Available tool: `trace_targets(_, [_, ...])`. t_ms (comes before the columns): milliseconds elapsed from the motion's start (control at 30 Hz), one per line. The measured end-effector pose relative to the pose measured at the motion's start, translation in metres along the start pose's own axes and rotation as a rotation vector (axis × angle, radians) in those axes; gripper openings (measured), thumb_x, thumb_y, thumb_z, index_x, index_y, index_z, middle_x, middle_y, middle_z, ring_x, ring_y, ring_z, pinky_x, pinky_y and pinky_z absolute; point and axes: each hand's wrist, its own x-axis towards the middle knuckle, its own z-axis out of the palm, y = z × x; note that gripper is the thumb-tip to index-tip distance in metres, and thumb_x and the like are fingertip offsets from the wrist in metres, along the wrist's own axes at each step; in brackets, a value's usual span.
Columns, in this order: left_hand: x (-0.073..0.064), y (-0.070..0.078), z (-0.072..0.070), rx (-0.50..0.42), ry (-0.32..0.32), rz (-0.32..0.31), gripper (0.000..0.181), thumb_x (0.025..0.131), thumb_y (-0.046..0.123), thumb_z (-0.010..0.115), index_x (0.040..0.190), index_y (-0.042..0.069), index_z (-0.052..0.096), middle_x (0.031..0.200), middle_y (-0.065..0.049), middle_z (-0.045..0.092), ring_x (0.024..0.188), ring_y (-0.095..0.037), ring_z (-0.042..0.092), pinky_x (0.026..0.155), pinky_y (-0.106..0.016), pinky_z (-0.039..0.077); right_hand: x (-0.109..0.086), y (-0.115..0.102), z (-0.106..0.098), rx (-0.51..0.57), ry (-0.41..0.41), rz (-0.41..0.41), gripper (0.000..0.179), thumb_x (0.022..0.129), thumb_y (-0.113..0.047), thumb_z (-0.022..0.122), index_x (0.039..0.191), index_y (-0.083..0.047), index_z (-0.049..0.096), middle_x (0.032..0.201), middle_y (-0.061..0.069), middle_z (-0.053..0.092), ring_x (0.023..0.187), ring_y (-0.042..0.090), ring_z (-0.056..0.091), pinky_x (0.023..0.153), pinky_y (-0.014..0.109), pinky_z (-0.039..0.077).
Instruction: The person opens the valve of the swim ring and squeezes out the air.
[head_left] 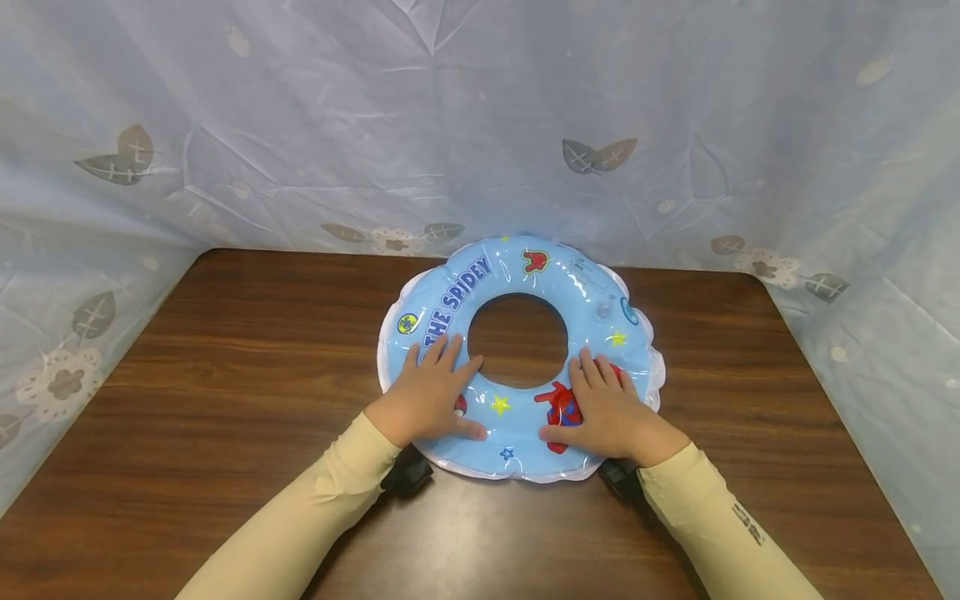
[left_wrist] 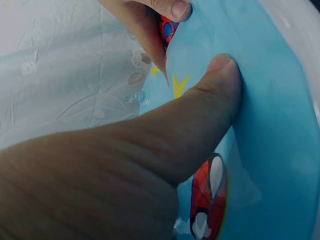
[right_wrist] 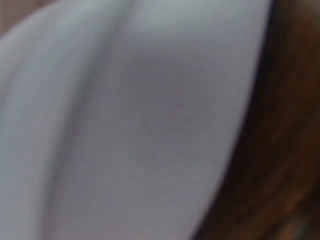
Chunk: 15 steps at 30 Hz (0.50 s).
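Observation:
An inflated light-blue swim ring (head_left: 525,450) with a white wavy edge and cartoon prints lies on the brown table (head_left: 225,400). My left hand (head_left: 423,396) rests on its left front part, fingers spread towards the hole. On the right front part lies my right hand (head_left: 615,408), its fingers straight and its thumb out to the side. In the left wrist view the left thumb (left_wrist: 215,90) presses on the blue surface, and part of the right hand (left_wrist: 145,25) appears beyond. Only a blurred, pale edge of the swim ring (right_wrist: 150,125) fills most of the right wrist view.
A pale curtain (head_left: 480,125) with leaf and flower prints hangs behind the table and along both sides. A clear air valve (head_left: 603,308) sits on the ring's right side. Dark wrist gear (head_left: 408,475) shows beneath the left wrist.

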Motion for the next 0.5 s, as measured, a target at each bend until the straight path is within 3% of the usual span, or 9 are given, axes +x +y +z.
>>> trace_targets(500, [-0.0030, 0.0057, 0.0018, 0.017, -0.026, -0.041, 0.105, 0.080, 0.069, 0.076, 0.162, 0.017, 0.037, 0.170, -0.022, 0.020, 0.156, -0.047, 0.015, 0.120, -0.071, 0.016, 0.0006, 0.0051, -0.0003, -0.006, -0.001, -0.018, 0.112, 0.084, -0.063, 0.073, 0.161, 0.005, 0.025, 0.168, 0.028, 0.019, 0.153, 0.052, 0.017, 0.120, 0.072, 0.013])
